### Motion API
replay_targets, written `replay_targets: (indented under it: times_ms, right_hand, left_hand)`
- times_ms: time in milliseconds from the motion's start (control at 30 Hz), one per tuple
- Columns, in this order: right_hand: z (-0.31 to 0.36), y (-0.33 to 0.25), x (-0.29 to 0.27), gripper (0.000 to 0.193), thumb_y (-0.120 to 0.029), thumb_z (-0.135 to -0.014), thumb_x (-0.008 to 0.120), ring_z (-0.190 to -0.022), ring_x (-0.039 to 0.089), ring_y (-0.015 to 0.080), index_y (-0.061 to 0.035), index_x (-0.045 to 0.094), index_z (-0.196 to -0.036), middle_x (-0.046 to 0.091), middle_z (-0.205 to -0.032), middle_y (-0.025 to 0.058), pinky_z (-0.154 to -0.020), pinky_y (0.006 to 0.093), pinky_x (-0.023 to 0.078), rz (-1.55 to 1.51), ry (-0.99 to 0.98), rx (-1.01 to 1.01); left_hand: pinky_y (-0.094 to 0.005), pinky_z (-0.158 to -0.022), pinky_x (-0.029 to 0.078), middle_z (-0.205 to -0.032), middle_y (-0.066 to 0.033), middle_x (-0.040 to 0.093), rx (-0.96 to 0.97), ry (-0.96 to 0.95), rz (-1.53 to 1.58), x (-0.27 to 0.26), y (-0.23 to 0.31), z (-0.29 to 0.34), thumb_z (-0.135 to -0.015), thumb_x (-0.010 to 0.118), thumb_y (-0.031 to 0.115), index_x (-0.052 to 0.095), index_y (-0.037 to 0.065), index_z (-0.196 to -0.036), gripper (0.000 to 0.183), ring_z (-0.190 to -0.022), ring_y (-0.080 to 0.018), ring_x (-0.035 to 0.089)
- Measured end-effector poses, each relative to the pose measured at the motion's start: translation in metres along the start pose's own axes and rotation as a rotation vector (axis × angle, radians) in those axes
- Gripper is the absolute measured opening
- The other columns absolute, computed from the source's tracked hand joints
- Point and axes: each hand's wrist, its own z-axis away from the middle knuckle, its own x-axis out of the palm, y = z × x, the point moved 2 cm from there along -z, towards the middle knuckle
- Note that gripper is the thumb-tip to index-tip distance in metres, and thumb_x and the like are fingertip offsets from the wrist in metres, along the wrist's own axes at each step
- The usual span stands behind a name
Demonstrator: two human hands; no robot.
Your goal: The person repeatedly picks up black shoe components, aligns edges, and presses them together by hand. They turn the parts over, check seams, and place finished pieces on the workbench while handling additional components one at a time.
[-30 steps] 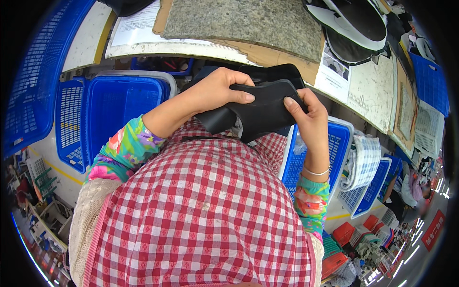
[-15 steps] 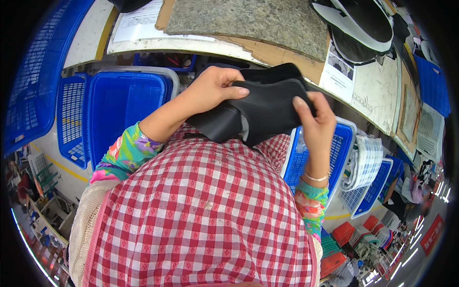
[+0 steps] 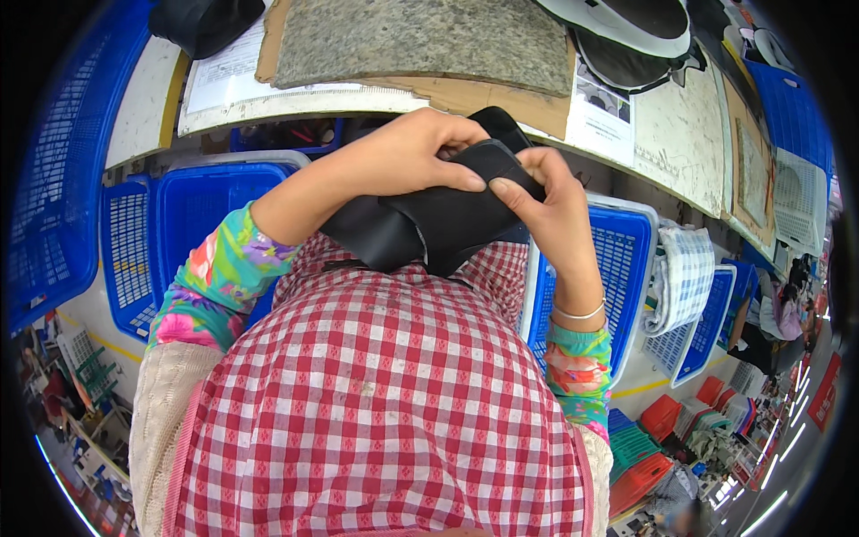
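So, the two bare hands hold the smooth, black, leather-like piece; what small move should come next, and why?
Perhaps move the bare right hand down to the lower part of the black leather-like piece. That hand and the bare left hand both pinch near the upper end, leaving the lower part apparently unheld.

Left hand [image 3: 428, 154] beside right hand [image 3: 549, 195], possibly touching

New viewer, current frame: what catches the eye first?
Probably the red-and-white checked apron, filling the lower middle. Just above it, the left hand and right hand pinch a black piece. Blue baskets stand out on both sides.
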Motion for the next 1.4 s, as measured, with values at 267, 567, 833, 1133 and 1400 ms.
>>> replay_targets:
  times_ms: [267, 567, 833, 1133, 1400]
  right_hand:
    - [-0.008, 0.003, -0.002, 0.043, -0.026, -0.084, 0.089, -0.08, 0.065, 0.0189, -0.0004, 0.065, -0.109, 0.071, -0.089, 0.0125, -0.074, 0.0344, 0.054, 0.138, -0.079, -0.004]
    - [-0.006, 0.009, 0.008, 0.026, -0.021, -0.089, 0.082, -0.069, 0.055, 0.0147, 0.0015, 0.069, -0.094, 0.062, -0.077, 0.0087, -0.066, 0.0306, 0.048, 0.041, -0.07, -0.043]
    - [-0.005, -0.01, 0.018, 0.018, -0.011, -0.088, 0.08, -0.071, 0.053, 0.0123, 0.0019, 0.067, -0.09, 0.056, -0.075, 0.004, -0.065, 0.0289, 0.045, 0.096, -0.077, 0.018]
    - [-0.041, -0.081, -0.038, 0.043, -0.016, -0.091, 0.077, -0.117, 0.057, 0.0224, -0.003, 0.062, -0.13, 0.064, -0.127, 0.0093, -0.097, 0.0342, 0.046, 0.207, 0.331, -0.541]
    - [-0.14, -0.128, -0.119, 0.059, -0.011, -0.076, 0.083, -0.129, 0.053, 0.0355, -0.0099, 0.064, -0.132, 0.059, -0.137, 0.0133, -0.108, 0.0474, 0.04, 1.009, 0.735, -0.756]
  left_hand:
    - [-0.0288, -0.079, 0.052, -0.097, -0.0011, 0.074, -0.128, -0.164, 0.037, -0.014, 0.016, -0.043, -0.097, 0.073, 0.019, 0.076, 0.0, -0.107, 0.022, -0.088, -0.0076, 0.065]
    - [-0.0341, -0.071, 0.051, -0.083, -0.0072, 0.071, -0.1, 0.097, -0.351, -0.001, -0.008, -0.008, -0.09, 0.079, 0.016, 0.07, -0.001, -0.09, 0.019, -0.078, -0.0158, 0.067]
    - [-0.0335, -0.092, 0.051, -0.104, -0.0074, 0.074, -0.272, 0.252, 0.034, -0.007, -0.031, 0.077, -0.086, 0.086, 0.014, 0.078, -0.001, -0.105, 0.026, -0.102, -0.018, 0.066]
    - [-0.028, -0.08, 0.054, -0.094, -0.0093, 0.078, 0.197, 1.128, -0.35, -0.128, 0.097, 0.116, -0.084, 0.085, 0.017, 0.079, -0.001, -0.101, 0.025, -0.088, -0.0126, 0.071]
    - [-0.0433, -0.106, 0.05, -0.138, -0.0212, 0.066, -0.209, 1.146, -0.99, -0.272, 0.083, 0.04, -0.093, 0.075, 0.015, 0.049, 0.005, -0.151, 0.065, -0.126, -0.0399, 0.063]
